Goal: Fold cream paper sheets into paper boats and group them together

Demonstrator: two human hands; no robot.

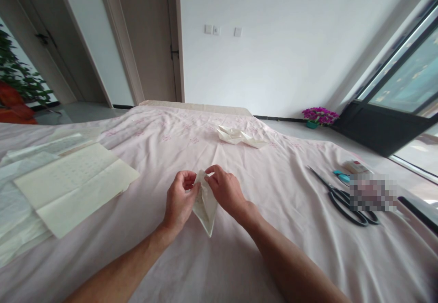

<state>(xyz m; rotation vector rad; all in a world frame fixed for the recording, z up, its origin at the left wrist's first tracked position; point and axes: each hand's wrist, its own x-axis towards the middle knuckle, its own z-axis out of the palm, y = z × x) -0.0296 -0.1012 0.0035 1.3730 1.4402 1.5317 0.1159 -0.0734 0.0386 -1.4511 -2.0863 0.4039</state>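
Note:
Between my hands is a folded piece of cream paper (206, 205), narrow and pointed at its near end. My left hand (180, 198) pinches its left side near the far end. The fingers of my right hand (226, 189) are closed on the far right edge, thumb against the paper. Beyond them on the cloth sit several folded paper boats (236, 137), close together. To the left, a creased sheet of cream paper (78, 184) with faint writing lies on other thin sheets (15, 211).
A pink patterned cloth (164, 266) covers the surface. At right lie black-handled scissors (345, 202), a turquoise item (341, 176), a small clear packet (356, 166) and something blurred out. Magenta flowers (320, 115) stand by the far wall. Doors are at left, a dark-framed one at right.

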